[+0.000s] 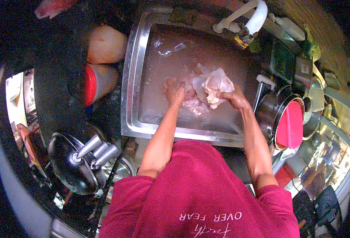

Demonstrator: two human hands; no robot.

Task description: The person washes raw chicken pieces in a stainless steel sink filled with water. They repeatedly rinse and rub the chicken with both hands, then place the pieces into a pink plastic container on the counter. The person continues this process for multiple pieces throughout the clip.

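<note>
A metal sink (pixel 129 74) in front of me holds cloudy, brownish-pink water. My right hand (pixel 236 96) grips a pale piece of raw meat with loose skin (pixel 218 83), likely poultry, raised at least partly above the water. On the other side, my left hand (pixel 175 90) has its fingers around a pinker piece of raw meat (pixel 192 99), which sits partly in the water. The two pieces lie close together, and whether they are joined cannot be made out. The fingertips of my left hand are blurred by the murky water.
A white curved faucet (pixel 259 17) arches over the far right corner. Dark pots (pixel 265 119) and a pink container (pixel 291 125) crowd the right side. Leftward are a red-ended container (pixel 90 84), a pale rounded container (pixel 106 44) and dark pans (pixel 70 166) with metal handles.
</note>
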